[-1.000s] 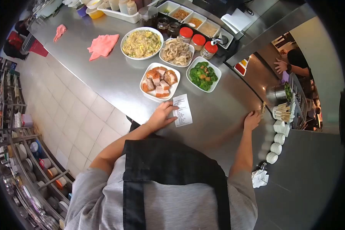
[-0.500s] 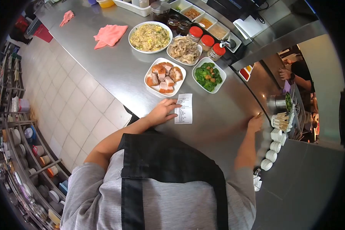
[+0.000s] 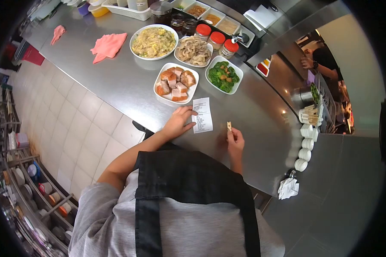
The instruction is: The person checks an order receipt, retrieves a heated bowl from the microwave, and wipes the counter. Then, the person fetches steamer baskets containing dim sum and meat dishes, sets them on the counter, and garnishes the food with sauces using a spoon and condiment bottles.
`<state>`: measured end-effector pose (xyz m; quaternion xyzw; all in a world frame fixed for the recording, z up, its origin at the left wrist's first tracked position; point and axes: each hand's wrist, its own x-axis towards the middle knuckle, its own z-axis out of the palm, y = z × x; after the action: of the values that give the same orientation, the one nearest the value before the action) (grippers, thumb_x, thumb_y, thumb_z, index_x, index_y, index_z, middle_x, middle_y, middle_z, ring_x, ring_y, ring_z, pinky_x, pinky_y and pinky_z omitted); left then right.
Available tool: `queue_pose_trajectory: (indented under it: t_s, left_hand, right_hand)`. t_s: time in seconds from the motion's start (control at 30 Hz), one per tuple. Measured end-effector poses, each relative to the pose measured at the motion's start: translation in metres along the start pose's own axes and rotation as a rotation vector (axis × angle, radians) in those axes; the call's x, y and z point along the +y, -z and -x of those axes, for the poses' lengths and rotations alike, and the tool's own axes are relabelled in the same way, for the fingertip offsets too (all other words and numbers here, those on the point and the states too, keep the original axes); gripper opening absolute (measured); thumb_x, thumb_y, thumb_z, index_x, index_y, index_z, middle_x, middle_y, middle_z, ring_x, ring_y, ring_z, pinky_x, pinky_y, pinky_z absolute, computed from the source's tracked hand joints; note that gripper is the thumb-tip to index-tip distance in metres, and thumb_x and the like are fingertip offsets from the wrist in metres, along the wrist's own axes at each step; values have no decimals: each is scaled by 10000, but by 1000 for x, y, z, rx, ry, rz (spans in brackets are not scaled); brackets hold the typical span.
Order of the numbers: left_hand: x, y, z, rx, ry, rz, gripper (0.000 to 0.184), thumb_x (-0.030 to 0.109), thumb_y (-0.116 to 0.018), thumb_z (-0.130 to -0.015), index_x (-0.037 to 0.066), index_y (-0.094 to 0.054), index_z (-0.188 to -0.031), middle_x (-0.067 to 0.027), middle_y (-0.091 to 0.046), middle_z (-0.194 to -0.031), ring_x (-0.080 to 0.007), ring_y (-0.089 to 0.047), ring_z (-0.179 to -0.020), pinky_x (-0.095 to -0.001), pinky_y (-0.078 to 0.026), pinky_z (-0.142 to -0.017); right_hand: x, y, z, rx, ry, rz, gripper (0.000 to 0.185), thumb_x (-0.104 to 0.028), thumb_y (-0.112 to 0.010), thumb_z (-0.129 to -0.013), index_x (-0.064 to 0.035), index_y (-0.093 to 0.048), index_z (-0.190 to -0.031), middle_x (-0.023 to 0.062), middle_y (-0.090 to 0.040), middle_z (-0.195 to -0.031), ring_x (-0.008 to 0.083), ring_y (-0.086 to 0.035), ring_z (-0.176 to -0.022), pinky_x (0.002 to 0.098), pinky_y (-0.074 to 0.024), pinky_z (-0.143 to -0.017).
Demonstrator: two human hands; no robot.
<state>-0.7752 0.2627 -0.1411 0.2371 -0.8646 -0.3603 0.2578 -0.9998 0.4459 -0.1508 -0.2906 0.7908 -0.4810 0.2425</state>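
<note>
My left hand (image 3: 179,123) rests on the counter with its fingers apart, the fingertips and thumb touching the left edge of a printed paper receipt (image 3: 203,116). The receipt lies flat and slightly tilted. To its right, my right hand (image 3: 235,142) pinches a small wooden clothespin (image 3: 229,126) that points away from me. Just beyond the receipt stand a white dish of crispy pork chunks (image 3: 176,83) and a dish of green broccoli (image 3: 223,76). Behind these are a plate of sliced meat (image 3: 194,51) and a plate of fried rice (image 3: 154,42).
Red-lidded jars (image 3: 217,39) line the back near the seasoning trays (image 3: 212,19). A pink cloth (image 3: 109,46) lies at left. Stacked white bowls (image 3: 304,154) and a metal pot (image 3: 302,97) stand at right. Beyond the pass, another person's hand (image 3: 306,62) shows.
My right hand has come inward from the counter's right side, bringing the clothespin near the receipt. My left hand stays at the receipt, which is now slightly more tilted. The view has shifted.
</note>
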Motion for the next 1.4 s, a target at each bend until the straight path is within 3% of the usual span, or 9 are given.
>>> queue_pose_trajectory:
  t_s: [0.17,0.33,0.43,0.47,1.07,1.17,1.27,1.37,1.4]
  left_hand:
    - [1,0,1,0,-10,-14,390,216,-724,-785,83,-586,-1125,-134,-521,-1237,-333,-492,-1110,-414,-407,-972]
    - [-2,-2,4,18,-33,-5,419,229,-726,-783,77,-580,-1145,-134,-518,-1241,-332,-485,-1116,-415,-401,-976]
    - [-2,0,4,8,-25,-10,446,230,-729,-782,71,-572,-1168,-145,-513,-1249,-343,-480,-1121,-417,-395,-981]
    - [-2,0,4,2,-21,-7,453,231,-730,-780,70,-570,-1172,-148,-509,-1254,-345,-478,-1124,-417,-393,-983]
    - [3,-4,8,-16,17,-56,515,223,-722,-775,79,-532,-1231,-150,-483,-1303,-349,-460,-1161,-425,-383,-1003]
    - [3,-4,9,-21,34,-59,514,225,-720,-777,82,-531,-1234,-149,-481,-1307,-348,-457,-1168,-424,-379,-1007]
    - [5,-5,9,-30,47,-58,517,230,-716,-781,83,-527,-1239,-149,-477,-1313,-347,-453,-1175,-423,-373,-1014]
    - [7,-5,9,-33,47,-86,526,225,-716,-777,84,-513,-1242,-119,-461,-1329,-323,-449,-1172,-420,-376,-1002]
    - [8,-4,9,-31,46,-101,530,221,-716,-775,85,-507,-1243,-104,-454,-1336,-312,-447,-1170,-419,-378,-995]
  right_hand:
    - [-51,-22,10,-215,-155,-187,219,-149,-560,-945,-7,-545,-1111,60,-616,-783,84,-551,-603,230,-453,-545]
    - [-67,-41,22,-296,-71,-32,193,-147,-575,-936,-26,-546,-1084,71,-650,-717,112,-570,-541,265,-454,-514]
    - [-56,-51,28,-261,62,121,197,-152,-563,-948,-33,-544,-1103,49,-625,-715,70,-499,-515,239,-405,-474]
    - [-55,-51,29,-231,65,167,159,-139,-581,-929,-28,-562,-1040,88,-636,-666,167,-627,-580,309,-482,-552]
    - [-74,-69,28,-277,146,167,133,-137,-571,-921,-35,-571,-1008,176,-642,-715,309,-663,-659,384,-492,-607]
    - [-62,-77,26,-271,236,188,154,-124,-563,-935,-13,-577,-1040,68,-635,-683,108,-561,-531,272,-445,-510]
    - [-59,-79,24,-261,325,142,151,-111,-554,-942,-7,-572,-1050,67,-634,-681,92,-540,-517,256,-429,-487]
    - [-62,-72,17,-361,-4,-50,129,-111,-565,-933,-17,-580,-1020,94,-652,-683,125,-577,-529,265,-441,-490]
    - [-64,-69,15,-328,3,-46,132,-111,-562,-936,-15,-580,-1025,80,-645,-677,99,-547,-518,251,-425,-477]
